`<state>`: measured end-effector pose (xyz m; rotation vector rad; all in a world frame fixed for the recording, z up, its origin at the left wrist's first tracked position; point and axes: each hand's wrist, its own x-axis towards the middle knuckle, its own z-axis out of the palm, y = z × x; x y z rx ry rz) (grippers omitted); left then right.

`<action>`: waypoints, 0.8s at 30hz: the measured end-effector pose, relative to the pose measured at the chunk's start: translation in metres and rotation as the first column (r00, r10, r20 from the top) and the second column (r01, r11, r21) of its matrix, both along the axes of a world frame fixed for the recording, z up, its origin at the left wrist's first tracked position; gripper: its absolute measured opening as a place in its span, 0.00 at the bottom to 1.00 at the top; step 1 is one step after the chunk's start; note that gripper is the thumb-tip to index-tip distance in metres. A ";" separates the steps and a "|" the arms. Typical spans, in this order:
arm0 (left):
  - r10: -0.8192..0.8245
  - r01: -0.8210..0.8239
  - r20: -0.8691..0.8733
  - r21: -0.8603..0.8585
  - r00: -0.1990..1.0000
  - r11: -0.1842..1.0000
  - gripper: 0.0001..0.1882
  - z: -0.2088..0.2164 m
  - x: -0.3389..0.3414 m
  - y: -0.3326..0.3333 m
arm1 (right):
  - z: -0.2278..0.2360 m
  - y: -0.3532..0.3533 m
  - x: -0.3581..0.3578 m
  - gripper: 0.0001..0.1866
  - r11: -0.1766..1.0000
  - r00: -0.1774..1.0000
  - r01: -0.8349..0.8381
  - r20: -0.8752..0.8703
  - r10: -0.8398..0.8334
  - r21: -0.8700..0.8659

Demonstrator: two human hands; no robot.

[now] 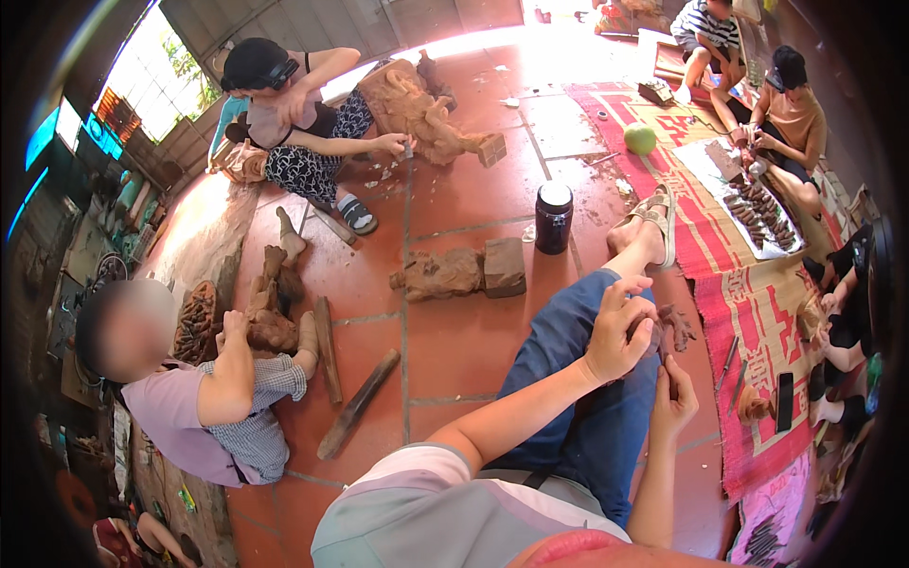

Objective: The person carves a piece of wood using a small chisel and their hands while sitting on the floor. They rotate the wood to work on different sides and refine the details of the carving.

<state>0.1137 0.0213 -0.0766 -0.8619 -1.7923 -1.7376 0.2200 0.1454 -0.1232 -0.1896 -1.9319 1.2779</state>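
Above my blue-trousered knee, my left hand (620,329) is closed round a small dark brown wood carving (679,328) with a knobbly, branching end that sticks out past the fingers. Just below it is my right hand (672,396), its fingers pinched together close under the carving. What the right hand grips, if anything, is too small to make out. Part of the carving is hidden behind the left fingers.
On the tiled floor lie a carved wooden figure (457,273), a black flask (553,218) and a wooden bar (358,404). A red patterned mat (682,213) at right bears a phone (784,401) and a green fruit (639,139). Several people sit around, working on carvings.
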 end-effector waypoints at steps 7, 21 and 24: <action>-0.032 0.034 0.041 -0.032 0.999 0.999 0.05 -0.002 -0.003 -0.006 | 0.027 -0.011 -0.016 0.10 0.986 0.992 -0.052 0.120 0.033 0.158; -0.141 0.143 0.049 -0.036 0.989 0.989 0.05 0.005 -0.002 -0.003 | -0.003 0.008 0.004 0.12 0.998 0.996 -0.064 0.063 0.064 0.004; -0.080 0.083 0.044 -0.058 0.996 0.995 0.06 0.003 0.000 -0.007 | 0.027 -0.005 -0.005 0.12 0.991 0.975 -0.116 0.198 0.101 0.067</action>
